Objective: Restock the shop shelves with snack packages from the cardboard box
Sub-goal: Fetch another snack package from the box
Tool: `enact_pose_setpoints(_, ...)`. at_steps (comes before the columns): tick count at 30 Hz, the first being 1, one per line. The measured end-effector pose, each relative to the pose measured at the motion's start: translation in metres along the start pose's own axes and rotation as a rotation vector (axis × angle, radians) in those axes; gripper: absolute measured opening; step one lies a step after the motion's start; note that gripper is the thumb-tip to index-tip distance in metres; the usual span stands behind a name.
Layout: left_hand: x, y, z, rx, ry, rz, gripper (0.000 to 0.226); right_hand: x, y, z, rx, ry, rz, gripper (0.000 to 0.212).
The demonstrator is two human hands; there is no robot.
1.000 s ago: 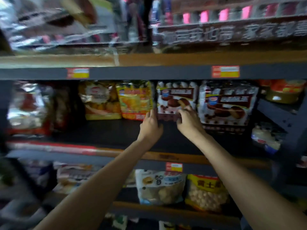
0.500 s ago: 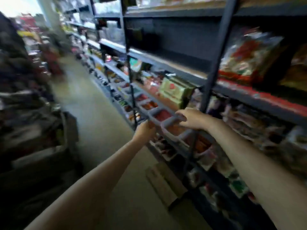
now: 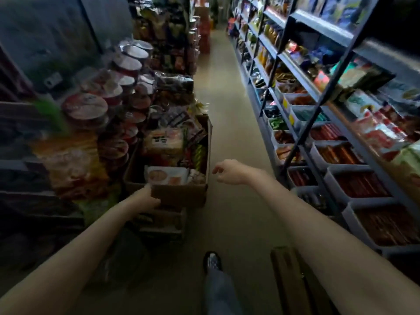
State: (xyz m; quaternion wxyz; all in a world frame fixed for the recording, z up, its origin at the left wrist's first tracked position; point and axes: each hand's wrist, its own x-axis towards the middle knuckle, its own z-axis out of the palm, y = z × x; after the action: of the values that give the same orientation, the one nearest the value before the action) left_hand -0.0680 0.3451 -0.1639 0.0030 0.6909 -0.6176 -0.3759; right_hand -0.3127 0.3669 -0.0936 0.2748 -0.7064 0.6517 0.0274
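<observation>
Matt brown cardboard box [image 3: 179,196]; glossy plastic snack packages [image 3: 167,176]; dark metal shelves [image 3: 302,76].

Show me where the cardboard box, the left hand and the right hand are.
cardboard box [image 3: 181,193]: head view, bare front wall.
left hand [image 3: 145,198]: head view, back of the hand at the box's near corner.
right hand [image 3: 229,172]: head view, back of the hand.

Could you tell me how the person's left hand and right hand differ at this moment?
The left hand is low at the near wall of the cardboard box, seemingly touching it; the right hand hangs in the air over the aisle floor, beside the box and touching nothing. The left hand's fingers are hard to make out, while the right hand's fingers are loosely curled. Both hands are bare and hold no package.
</observation>
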Motion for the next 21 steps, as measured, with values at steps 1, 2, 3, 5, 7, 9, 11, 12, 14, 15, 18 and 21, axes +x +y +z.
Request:
enact_pose_setpoints(1, 0.018, -0.001, -0.009, -0.046, 0.036, -0.011, 0.051, 0.028, 0.0, 0.001, 0.0, 0.0, -0.012, 0.035)
enact_pose_setpoints(2, 0.037, 0.001, -0.017, -0.084, 0.089, -0.017, 0.055, 0.056, 0.002, 0.0, 0.007, 0.004, -0.023, 0.036)
enact_pose_setpoints(3, 0.057, 0.005, -0.024, -0.115, 0.142, -0.022, 0.056, 0.084, 0.005, -0.001, 0.025, 0.003, -0.028, 0.037)
enact_pose_setpoints(5, 0.099, 0.018, -0.031, -0.144, 0.179, -0.031, 0.058, 0.142, 0.013, -0.003, 0.094, -0.034, -0.02, 0.043)
enact_pose_setpoints(7, 0.143, 0.032, -0.037, -0.113, 0.137, -0.029, 0.059, 0.198, 0.022, -0.007, 0.205, -0.067, 0.02, 0.048)
enact_pose_setpoints(9, 0.184, 0.041, -0.046, -0.043, 0.081, -0.005, 0.059, 0.249, 0.026, -0.013, 0.292, -0.085, 0.064, 0.049)
enact_pose_setpoints(11, 0.217, 0.047, -0.057, 0.007, 0.059, 0.034, 0.054, 0.292, 0.025, -0.02, 0.357, -0.085, 0.11, 0.048)
enact_pose_setpoints(12, 0.23, 0.05, -0.063, 0.015, 0.054, 0.045, 0.051, 0.312, 0.023, -0.021, 0.405, -0.084, 0.135, 0.048)
enact_pose_setpoints(14, 0.252, 0.051, -0.073, 0.017, 0.053, 0.04, 0.05, 0.345, 0.016, -0.02, 0.549, -0.094, 0.212, 0.055)
enact_pose_setpoints(15, 0.26, 0.051, -0.079, 0.006, 0.066, 0.023, 0.049, 0.359, 0.011, -0.017, 0.622, -0.105, 0.269, 0.065)
enact_pose_setpoints(18, 0.281, 0.043, -0.093, -0.05, 0.141, 0.008, 0.039, 0.386, 0.0, -0.006, 0.767, -0.102, 0.432, 0.091)
enact_pose_setpoints(21, 0.292, 0.038, -0.102, -0.079, 0.163, -0.068, 0.037, 0.395, -0.004, -0.001, 0.905, -0.085, 0.51, 0.092)
